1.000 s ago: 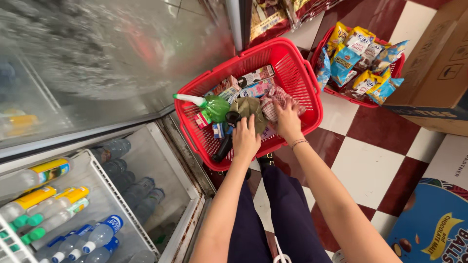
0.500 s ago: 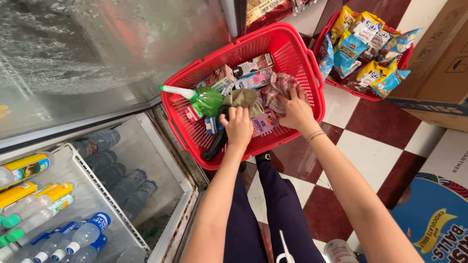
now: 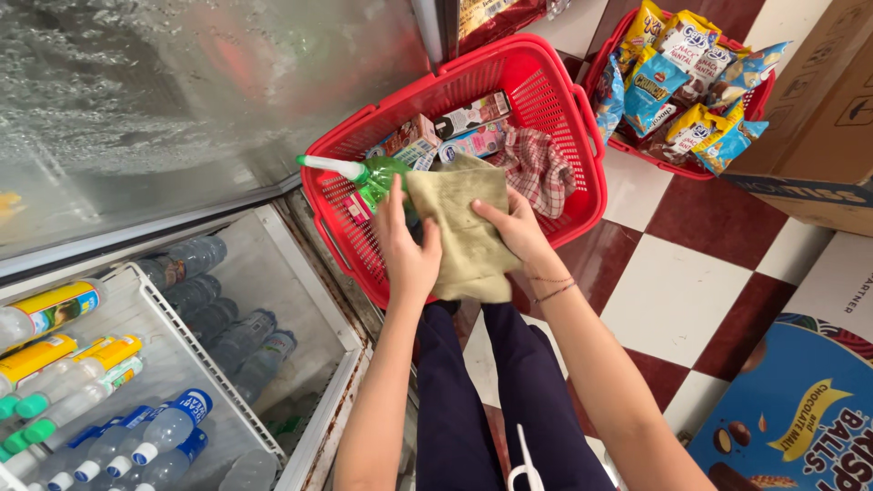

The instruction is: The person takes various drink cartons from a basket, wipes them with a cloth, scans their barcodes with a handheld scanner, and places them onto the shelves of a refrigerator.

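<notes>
Both hands hold an olive-beige cloth [image 3: 468, 232] spread over the near rim of a red plastic basket [image 3: 546, 86]. My left hand [image 3: 406, 250] grips its left edge and my right hand [image 3: 516, 229] its right side. Just behind the cloth lies a green spray bottle [image 3: 368, 177] with a white nozzle pointing left. A red checked cloth [image 3: 543, 168] and several small cartons [image 3: 459, 127] lie in the basket.
A second red basket [image 3: 641, 150] at the back right holds snack bags [image 3: 677, 82]. An open chest cooler [image 3: 323, 391] with water bottles [image 3: 218, 314] and a wire rack of drinks is at the left. Cardboard boxes [image 3: 818, 136] stand at the right on a red-and-white tiled floor.
Both hands have lifted the olive-beige cloth out of the basket and spread it open towards me. The view has shifted slightly.
</notes>
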